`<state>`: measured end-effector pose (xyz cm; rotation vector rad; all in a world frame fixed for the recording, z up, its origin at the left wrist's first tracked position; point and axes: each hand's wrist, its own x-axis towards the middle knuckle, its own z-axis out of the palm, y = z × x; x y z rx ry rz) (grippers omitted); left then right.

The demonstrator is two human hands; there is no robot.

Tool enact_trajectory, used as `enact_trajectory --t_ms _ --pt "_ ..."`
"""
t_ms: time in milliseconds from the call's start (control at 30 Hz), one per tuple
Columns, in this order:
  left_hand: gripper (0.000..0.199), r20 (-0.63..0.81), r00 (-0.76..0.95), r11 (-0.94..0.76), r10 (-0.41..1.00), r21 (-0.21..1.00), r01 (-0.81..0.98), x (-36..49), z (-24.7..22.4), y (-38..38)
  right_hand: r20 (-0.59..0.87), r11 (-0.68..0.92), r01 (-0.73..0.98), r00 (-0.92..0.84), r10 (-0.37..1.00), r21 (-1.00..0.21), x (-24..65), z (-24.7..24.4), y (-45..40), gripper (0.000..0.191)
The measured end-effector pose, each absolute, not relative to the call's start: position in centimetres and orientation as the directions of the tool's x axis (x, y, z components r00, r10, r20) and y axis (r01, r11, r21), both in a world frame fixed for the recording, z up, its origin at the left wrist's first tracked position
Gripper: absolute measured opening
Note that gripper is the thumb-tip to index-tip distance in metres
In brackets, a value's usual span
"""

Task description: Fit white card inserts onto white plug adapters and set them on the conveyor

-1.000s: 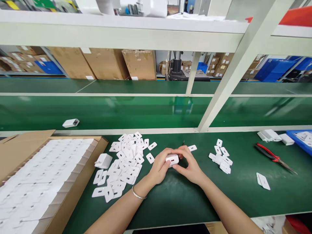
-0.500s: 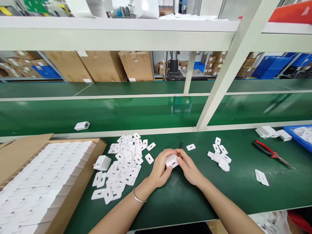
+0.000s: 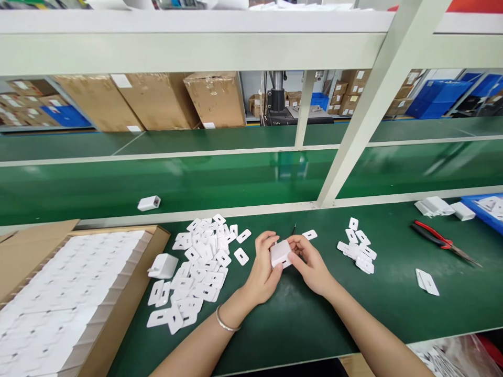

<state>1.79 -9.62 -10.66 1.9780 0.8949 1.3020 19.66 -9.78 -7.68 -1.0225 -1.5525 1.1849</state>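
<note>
Between my two hands is a white boxy charger [image 3: 281, 252], its slotted end turned toward me. My left hand [image 3: 262, 272] closes round its left side, thumb near the lower edge. On the other side my right hand [image 3: 312, 264] grips it with thumb and bent fingers. A loose pile of white slotted plates [image 3: 204, 262] lies left of my hands, with a white charger [image 3: 163, 266] at its edge. Just beyond my fingers are a dark pointed tool [image 3: 293, 229], partly hidden, and a single slotted plate [image 3: 310, 234]. A smaller plate heap [image 3: 359, 250] lies to the right.
An open carton [image 3: 129, 293] of white pieces fills the left. Red-and-black pliers [image 3: 444, 242], white blocks [image 3: 434, 206] and a blue tray [image 3: 481, 209] are at right. Behind the bench runs a green belt [image 3: 220, 178] carrying a charger [image 3: 149, 203]; a slanted post [image 3: 353, 123] rises there.
The charger in my hands has tipped, so more of its broad top face shows. The charger on the belt has shifted right. My view has dipped slightly.
</note>
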Motion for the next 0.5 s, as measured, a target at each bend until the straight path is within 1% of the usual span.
enact_trajectory --t_ms 100,167,233,333,433,500 --pt "0.053 0.421 0.311 -0.482 0.852 0.863 0.154 1.2 -10.8 -9.1 0.209 0.236 0.101 -0.228 0.951 -0.966 19.6 -7.9 -9.8 0.034" --pt "0.055 0.375 0.331 -0.433 0.866 0.894 0.120 1.0 -10.7 -8.8 0.239 0.265 0.091 -0.229 0.944 -0.960 19.6 -8.0 -9.9 0.034" --pt "0.051 0.391 0.327 -0.441 0.860 0.893 0.093 0.9 -10.5 -8.6 0.266 0.294 0.090 -0.236 0.935 -0.952 19.7 -7.9 -9.9 0.034" --pt "0.045 0.451 0.298 -0.491 0.841 0.868 0.072 1.0 -9.9 -8.6 0.292 0.335 0.138 -0.262 0.920 -0.932 20.0 -7.7 -9.9 0.033" --pt "0.041 0.470 0.292 -0.513 0.833 0.854 0.086 1.0 -9.4 -8.8 0.317 0.371 0.175 -0.275 0.908 -0.912 20.1 -7.5 -9.8 0.034" --pt "0.041 0.471 0.295 -0.518 0.831 0.849 0.103 0.8 -9.3 -8.9 0.337 0.387 0.164 -0.268 0.903 -0.907 20.1 -7.5 -9.6 0.037"
